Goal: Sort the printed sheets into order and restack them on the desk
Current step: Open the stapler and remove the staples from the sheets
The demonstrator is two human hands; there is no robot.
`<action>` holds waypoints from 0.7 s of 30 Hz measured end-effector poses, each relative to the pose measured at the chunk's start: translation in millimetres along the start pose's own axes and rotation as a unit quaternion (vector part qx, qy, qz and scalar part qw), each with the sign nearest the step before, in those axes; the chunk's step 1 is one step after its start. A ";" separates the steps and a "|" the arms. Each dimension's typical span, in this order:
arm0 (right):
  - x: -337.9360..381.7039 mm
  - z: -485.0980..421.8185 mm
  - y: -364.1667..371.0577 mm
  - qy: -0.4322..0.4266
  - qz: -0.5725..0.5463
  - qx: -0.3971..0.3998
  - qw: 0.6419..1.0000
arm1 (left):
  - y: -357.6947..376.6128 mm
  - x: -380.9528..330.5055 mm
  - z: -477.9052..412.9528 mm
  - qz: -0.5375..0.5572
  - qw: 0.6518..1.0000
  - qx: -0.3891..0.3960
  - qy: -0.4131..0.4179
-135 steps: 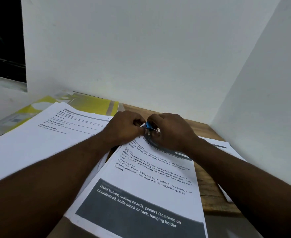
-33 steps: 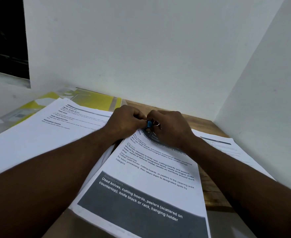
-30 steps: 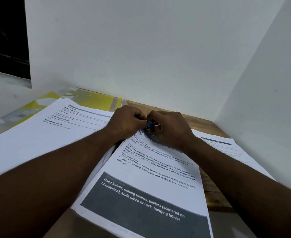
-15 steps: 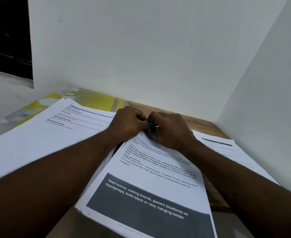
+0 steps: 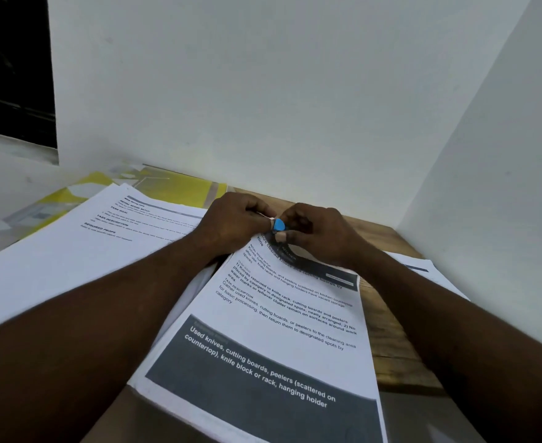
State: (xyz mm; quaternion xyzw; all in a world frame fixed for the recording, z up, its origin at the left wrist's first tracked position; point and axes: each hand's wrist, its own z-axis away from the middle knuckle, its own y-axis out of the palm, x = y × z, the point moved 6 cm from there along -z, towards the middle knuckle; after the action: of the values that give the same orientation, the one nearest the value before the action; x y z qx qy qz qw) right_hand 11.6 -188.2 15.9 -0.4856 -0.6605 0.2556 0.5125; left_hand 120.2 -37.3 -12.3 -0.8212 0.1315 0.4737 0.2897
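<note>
A stack of printed sheets (image 5: pixel 273 327) with a dark band at its near end lies in front of me on the wooden desk (image 5: pixel 388 340). At its far top corner sits a small blue binder clip (image 5: pixel 278 225). My left hand (image 5: pixel 231 223) and my right hand (image 5: pixel 321 231) meet there, fingers curled, both pinching the clip and the corner of the stack. The clip's jaws are mostly hidden by my fingers. A second pile of printed sheets (image 5: pixel 81 251) lies to the left under my left forearm.
A yellow folder (image 5: pixel 174 187) lies at the back left, partly under the left pile. More printed sheets (image 5: pixel 423 270) show at the right behind my right forearm. White walls close the desk at the back and right.
Both hands have stayed at the top corner of the stack, working the blue clip. The clip shows a little more between my fingers now. The papers have not moved.
</note>
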 end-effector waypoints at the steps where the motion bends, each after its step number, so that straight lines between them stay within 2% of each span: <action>1: -4.4 -0.6 0.6 0.012 -0.030 0.012 0.999 | -0.3 0.4 0.3 0.006 1.000 0.002 -0.004; 5: -10.8 -0.5 -1.3 0.018 -0.064 0.017 0.998 | 0.8 0.7 -0.2 0.044 0.998 0.022 -0.029; 8: -11.1 -0.5 -0.8 0.028 -0.087 0.013 0.996 | 0.1 5.2 -0.2 0.118 0.990 0.031 -0.075; 13: -3.8 0.7 0.1 0.004 -0.035 -0.009 0.999 | -0.7 11.8 0.1 0.205 0.969 0.075 -0.117; 21: 7.8 21.0 8.2 -0.003 -0.045 -0.073 0.996 | -1.9 11.0 6.9 0.217 0.956 0.120 -0.155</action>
State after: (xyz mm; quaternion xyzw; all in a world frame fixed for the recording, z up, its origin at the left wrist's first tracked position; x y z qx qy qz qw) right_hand -4.7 -174.5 5.2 -0.4905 -0.7001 0.1849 0.4848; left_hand 121.9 -31.0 -23.7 -0.6483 0.3162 0.6275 0.2931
